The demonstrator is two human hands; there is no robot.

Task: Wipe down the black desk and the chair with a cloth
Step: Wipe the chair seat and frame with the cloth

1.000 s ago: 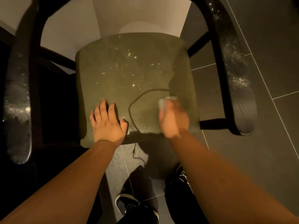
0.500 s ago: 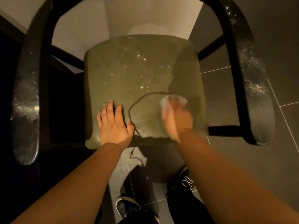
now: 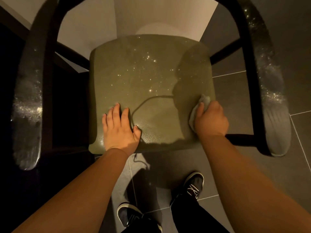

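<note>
We grip the grey cloth (image 3: 201,105) bunched in our right hand (image 3: 211,120) at the front right corner of the seat (image 3: 143,73). Our left hand (image 3: 120,128) is spread flat near the front edge. Careful: push too wide and the cloth slips off that corner, and leaning harder could tip the chair (image 3: 272,106). No containers in sight.

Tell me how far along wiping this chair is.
Nothing looks clearly finished. In hand: the right hand grips the cloth on the front right edge of the seat, while the left hand rests flat at front left. Left: glinting specks across the seat's middle, pale speckled patches on both armrests, and the desk, which isn't in view.
</note>
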